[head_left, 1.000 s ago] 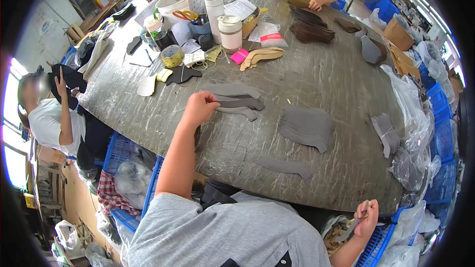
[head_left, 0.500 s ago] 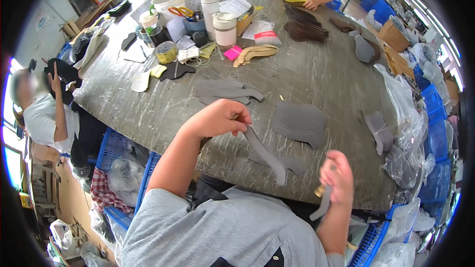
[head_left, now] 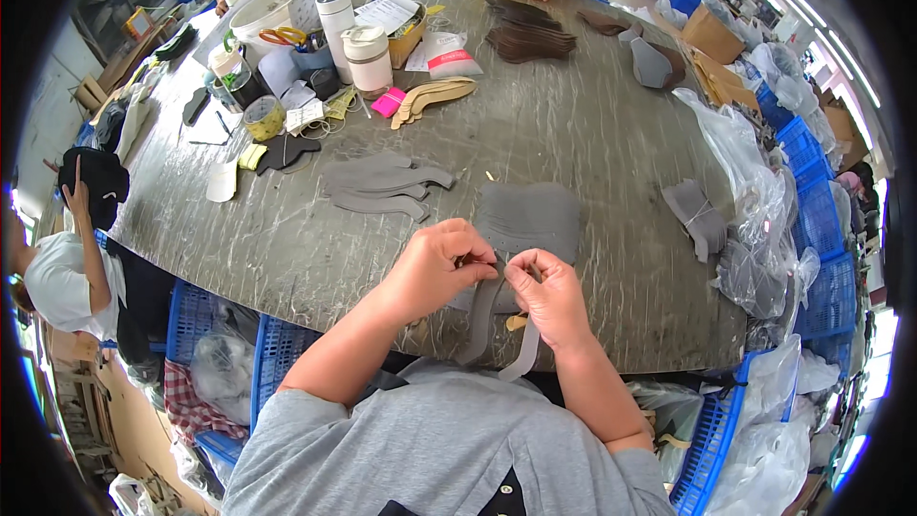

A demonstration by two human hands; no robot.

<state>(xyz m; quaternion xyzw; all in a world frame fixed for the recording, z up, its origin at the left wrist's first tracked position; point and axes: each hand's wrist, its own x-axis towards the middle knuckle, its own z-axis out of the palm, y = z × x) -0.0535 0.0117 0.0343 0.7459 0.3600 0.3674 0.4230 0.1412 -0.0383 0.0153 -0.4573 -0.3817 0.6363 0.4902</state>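
In the head view, two grey curved strips (head_left: 497,320) are pinched together just below the centre of the frame, at the near edge of the table (head_left: 592,124); the left hand (head_left: 441,266) is closed on their upper ends, fingertips curled tight; the right hand (head_left: 546,294) is closed likewise, thumb and forefinger nipping the same ends, so that the strips hang down over the edge; the step in hand is judged to be the aligning of the two pieces, and a careful matching of edges seems called for next. Just above the hands a stack of grey pieces (head_left: 530,218) is seen; further grey cut-outs (head_left: 382,186) lie toward the centre left. Against the frame half a second earlier, the right hand is now brought up from the lower right to meet the left; the strip then dangling from the left hand alone is now held by both.
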